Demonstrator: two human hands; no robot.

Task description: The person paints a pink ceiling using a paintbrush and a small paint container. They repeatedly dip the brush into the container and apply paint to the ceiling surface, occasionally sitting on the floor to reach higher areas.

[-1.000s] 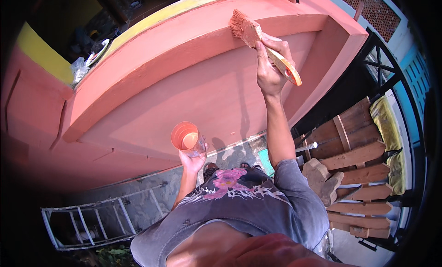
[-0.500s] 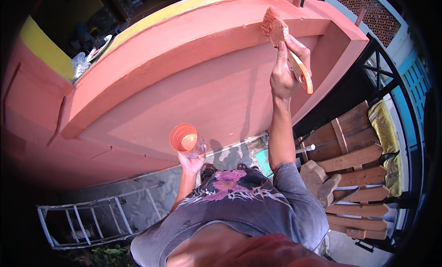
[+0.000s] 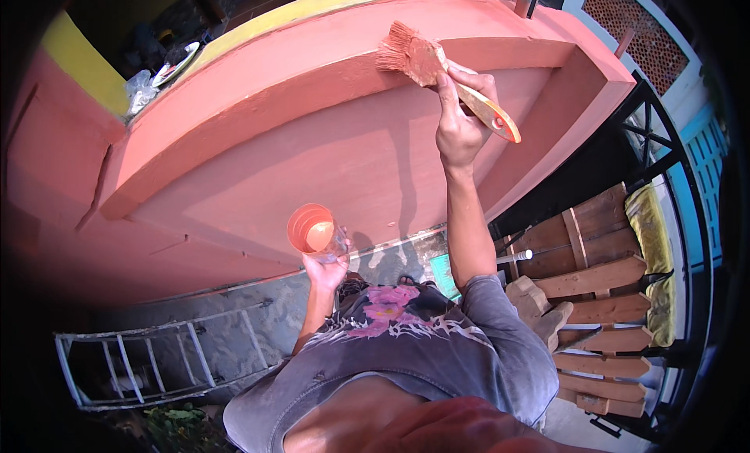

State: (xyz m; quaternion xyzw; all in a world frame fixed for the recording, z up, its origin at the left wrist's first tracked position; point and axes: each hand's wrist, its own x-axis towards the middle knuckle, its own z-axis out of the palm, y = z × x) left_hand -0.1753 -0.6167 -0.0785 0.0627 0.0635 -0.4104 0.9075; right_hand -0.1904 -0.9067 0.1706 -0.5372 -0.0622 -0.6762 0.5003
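Stretched far forward, the right hand (image 3: 459, 132) grips a brush (image 3: 426, 64); the left hand (image 3: 323, 272) clasps a cup (image 3: 306, 232).

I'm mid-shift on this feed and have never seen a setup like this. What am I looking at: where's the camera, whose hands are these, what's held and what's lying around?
There is no machine here, just a person's two bare hands. Every picture comes from the left of two head-worn fisheye cameras looking down, so straight edges bend.

The right hand grips a wide paintbrush, its bristles by the upper ledge of a pink wall; I can't tell whether they touch. The left hand holds a cup with pinkish paint inside.

At the far left of the ledge are a plastic bag and a white dish. A ladder is at lower left, and wooden slats are at right.
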